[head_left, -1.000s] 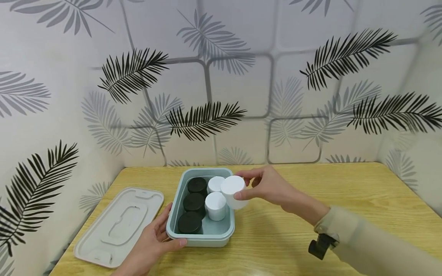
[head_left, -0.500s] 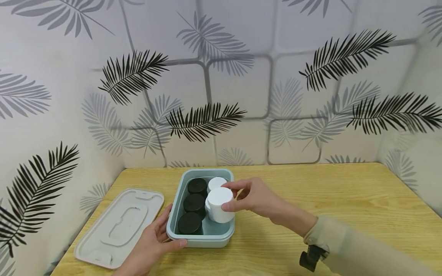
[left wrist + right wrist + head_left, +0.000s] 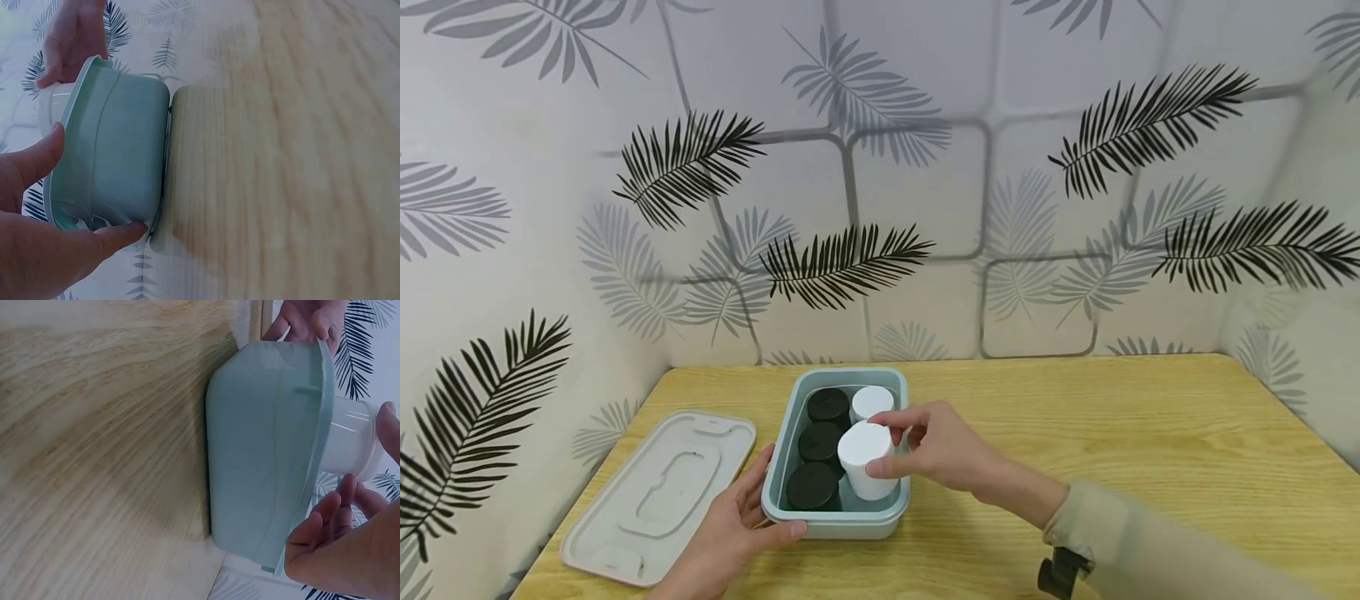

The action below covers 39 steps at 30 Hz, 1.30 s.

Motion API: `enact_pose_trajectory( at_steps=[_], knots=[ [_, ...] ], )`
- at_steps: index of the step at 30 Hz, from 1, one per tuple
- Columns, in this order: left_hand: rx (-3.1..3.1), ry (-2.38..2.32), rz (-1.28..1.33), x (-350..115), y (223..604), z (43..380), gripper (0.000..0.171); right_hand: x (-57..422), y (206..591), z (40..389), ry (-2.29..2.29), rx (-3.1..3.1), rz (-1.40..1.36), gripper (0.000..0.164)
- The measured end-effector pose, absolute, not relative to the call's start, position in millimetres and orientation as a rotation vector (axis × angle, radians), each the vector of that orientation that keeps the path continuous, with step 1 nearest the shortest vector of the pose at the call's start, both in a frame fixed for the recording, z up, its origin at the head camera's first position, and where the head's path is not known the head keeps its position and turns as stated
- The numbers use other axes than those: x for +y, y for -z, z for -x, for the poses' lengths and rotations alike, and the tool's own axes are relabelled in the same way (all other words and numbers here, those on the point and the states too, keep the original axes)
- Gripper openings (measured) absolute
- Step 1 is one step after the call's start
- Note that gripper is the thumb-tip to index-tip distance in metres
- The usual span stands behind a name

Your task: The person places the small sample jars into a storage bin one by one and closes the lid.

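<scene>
In the head view my left hand [image 3: 737, 521] grips the near left corner of a pale blue-green plastic bin [image 3: 835, 525], its thumb on the front wall. My right hand [image 3: 943, 450] pinches a white lidded jar [image 3: 867, 458] by its lid, fingers behind and thumb in front. That jar hangs tilted over the near right part of the bin, partly below the rim; the right wrist view shows its translucent body [image 3: 340, 434]. Another white jar [image 3: 872, 402] stands at the far right inside the bin. Along the left side stand three black-lidded jars [image 3: 812, 485].
A flat whitish lid [image 3: 658, 496] lies on the wooden table [image 3: 1112, 467], left of the bin. Behind the table rises a wall [image 3: 925, 192] with a leaf pattern. A dark device [image 3: 1063, 571] is strapped to my right wrist.
My right hand has carried the white jar left, toward me and down over the bin. A white jar standing mid-bin is now hidden behind it. The left hand stays at its corner.
</scene>
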<state>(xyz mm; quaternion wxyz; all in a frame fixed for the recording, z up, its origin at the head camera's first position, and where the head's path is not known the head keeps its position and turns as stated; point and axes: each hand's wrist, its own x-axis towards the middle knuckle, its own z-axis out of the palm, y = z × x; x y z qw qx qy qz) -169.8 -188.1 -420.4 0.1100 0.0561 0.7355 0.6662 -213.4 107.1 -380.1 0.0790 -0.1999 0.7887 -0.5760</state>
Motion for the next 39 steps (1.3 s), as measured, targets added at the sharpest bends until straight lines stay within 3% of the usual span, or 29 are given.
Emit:
enact_pose_trajectory(
  at_steps=[12,39],
  knots=[
    [2.156,-1.973,-0.217,-189.3,422.8,169.5,0.107,100.0,391.3,203.5,1.697,2.509,0.420,0.065],
    [2.166,-1.979,-0.224,-189.4,425.7,169.1,0.105,93.9,393.1,200.7,1.383,2.661,0.339,0.046]
  ],
)
